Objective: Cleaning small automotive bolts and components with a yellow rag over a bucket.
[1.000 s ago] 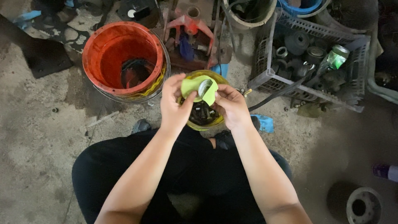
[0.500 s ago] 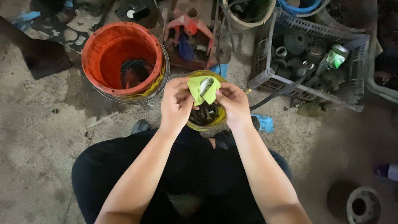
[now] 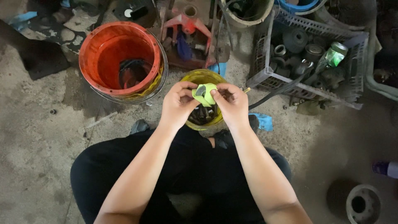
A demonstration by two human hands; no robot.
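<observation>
My left hand [image 3: 178, 105] and my right hand [image 3: 232, 103] both pinch a small bright green cloth [image 3: 204, 93], folded around something I cannot make out. They hold it just above a small yellow pot [image 3: 204, 78] that contains several dark metal bolts [image 3: 202, 114]. I am crouched over the concrete floor, my dark trousers below the arms.
A red bucket [image 3: 103, 45] with a dark coil inside stands to the left. A grey plastic crate [image 3: 265, 62] of metal parts and a green can [image 3: 333, 54] sits to the right. A red metal part [image 3: 186, 25] lies behind the pot, a metal hub [image 3: 362, 203] at lower right.
The green cloth, spread wider a second ago, is now bunched tighter between my fingers. Both hands stay over the yellow pot.
</observation>
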